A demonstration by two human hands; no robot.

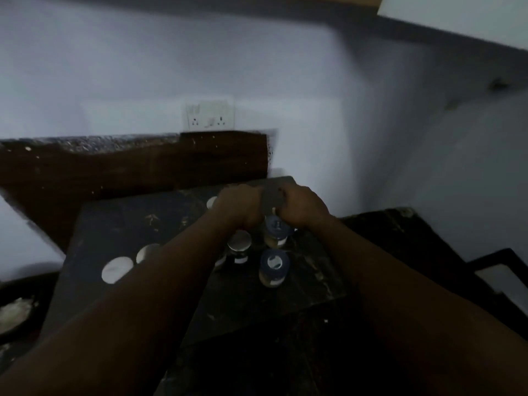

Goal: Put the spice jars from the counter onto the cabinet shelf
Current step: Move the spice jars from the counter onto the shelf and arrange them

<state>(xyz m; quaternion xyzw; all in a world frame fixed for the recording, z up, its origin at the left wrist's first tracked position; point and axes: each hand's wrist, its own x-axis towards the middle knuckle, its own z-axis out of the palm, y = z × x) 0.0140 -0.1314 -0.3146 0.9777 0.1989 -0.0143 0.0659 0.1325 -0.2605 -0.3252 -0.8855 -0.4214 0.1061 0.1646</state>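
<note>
— What is seen nearest, short of the hands?
— A blue-lidded spice jar is set on the dark counter, nearer than the right hand. A silver-lidded jar is found just short of the left hand.
— And at the hands?
— A second blue-lidded jar is partly covered by the right hand. Both hands' fingers are curled downward; whether anything is gripped cannot be told. A wall socket is seen beyond them.

Front blue jar stands upright on the dark counter, pale contents. Rear blue jar is just behind it, top partly hidden. Silver jar is just left of both. Two silver-lidded jars sit well left, blurred.
</note>
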